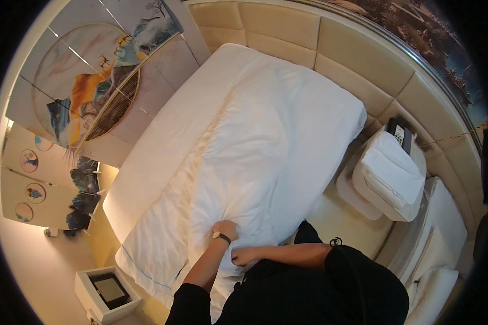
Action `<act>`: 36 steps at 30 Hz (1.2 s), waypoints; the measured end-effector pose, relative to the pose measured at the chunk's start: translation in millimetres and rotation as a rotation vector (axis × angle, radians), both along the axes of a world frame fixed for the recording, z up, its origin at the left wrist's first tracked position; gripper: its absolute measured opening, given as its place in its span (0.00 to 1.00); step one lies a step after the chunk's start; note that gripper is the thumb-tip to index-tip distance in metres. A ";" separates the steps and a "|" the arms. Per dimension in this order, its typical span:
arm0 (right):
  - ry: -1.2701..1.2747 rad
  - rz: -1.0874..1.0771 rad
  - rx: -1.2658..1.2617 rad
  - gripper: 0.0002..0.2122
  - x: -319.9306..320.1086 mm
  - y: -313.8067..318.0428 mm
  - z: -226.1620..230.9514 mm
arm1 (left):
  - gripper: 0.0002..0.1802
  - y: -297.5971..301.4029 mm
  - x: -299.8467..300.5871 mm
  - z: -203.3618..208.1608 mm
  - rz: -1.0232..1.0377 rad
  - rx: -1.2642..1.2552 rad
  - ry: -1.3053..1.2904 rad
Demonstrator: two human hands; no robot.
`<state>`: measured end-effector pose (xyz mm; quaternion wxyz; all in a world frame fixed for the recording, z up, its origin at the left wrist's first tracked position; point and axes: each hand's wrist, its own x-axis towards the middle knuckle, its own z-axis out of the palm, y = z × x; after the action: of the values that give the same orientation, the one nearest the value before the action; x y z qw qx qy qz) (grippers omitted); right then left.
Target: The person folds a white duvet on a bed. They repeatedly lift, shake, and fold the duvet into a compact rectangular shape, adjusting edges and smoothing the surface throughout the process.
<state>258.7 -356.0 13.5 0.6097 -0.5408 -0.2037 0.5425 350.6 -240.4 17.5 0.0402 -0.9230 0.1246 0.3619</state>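
At six o'clock: bare left hand (225,230) fisted into white puffy fabric duvet (249,157); right hand (245,257) curled beside, grip unclear | duvet: one to seven o'clock, wrinkles left | white fabric sheet (184,124): laid flat

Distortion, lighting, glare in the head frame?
Head view: fisheye bows the headboard, corners go black; head view: warm light, white duvet low in contrast; head view: bright glints along seams of the wall mural.
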 end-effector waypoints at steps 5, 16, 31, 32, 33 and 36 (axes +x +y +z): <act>0.205 -0.458 -0.282 0.08 3.8 -35.9 -109.2 | 0.15 97.5 -6.1 -83.5 0.273 -0.065 -0.130; 0.873 -0.957 -0.132 0.32 35.5 -25.0 -96.2 | 0.56 5.3 -51.3 -32.0 0.123 0.194 -0.119; 1.316 -1.171 0.574 0.37 86.1 -45.2 -38.4 | 0.39 37.2 3.1 129.5 1.328 -1.877 0.342; 1.195 -1.070 0.756 0.36 93.2 -42.6 -35.5 | 0.39 37.0 -1.4 130.3 1.341 -1.906 0.340; 1.148 -1.132 0.632 0.27 106.0 -42.5 -1.2 | 0.38 38.1 -6.0 129.9 1.363 -1.937 0.326; 1.014 -1.214 0.666 0.22 138.2 -62.1 -31.1 | 0.36 32.6 -1.2 129.3 1.333 -1.965 0.270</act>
<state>396.9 -418.1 -17.6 0.9389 -0.0411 0.2693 0.2105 349.4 -207.9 146.8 -0.8920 -0.3964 -0.1519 0.1555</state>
